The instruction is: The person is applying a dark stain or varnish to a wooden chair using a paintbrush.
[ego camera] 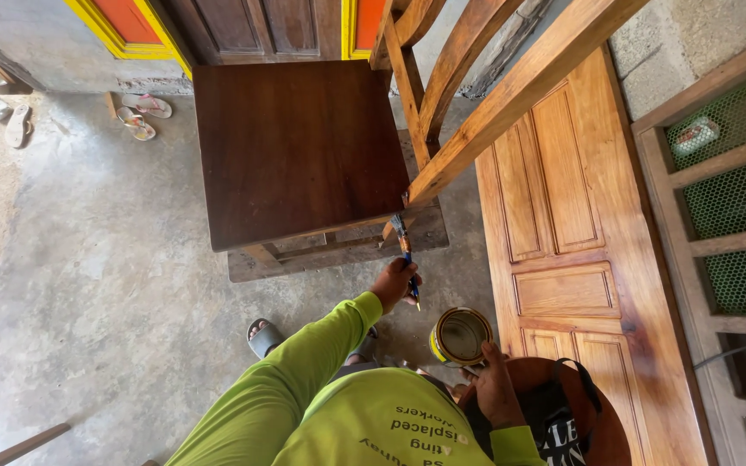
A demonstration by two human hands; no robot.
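Left hand [393,283] gripping a paintbrush [405,252], bristles touching wooden chair [295,147] just ahead, right hand [492,388] clasping open varnish tin [460,336], panelled door [576,259] lying beside

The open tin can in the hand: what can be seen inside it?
Inside the tin can, held by the right hand, only a dark, shiny interior shows. How full it is cannot be told. The left hand holds a paintbrush at the chair.
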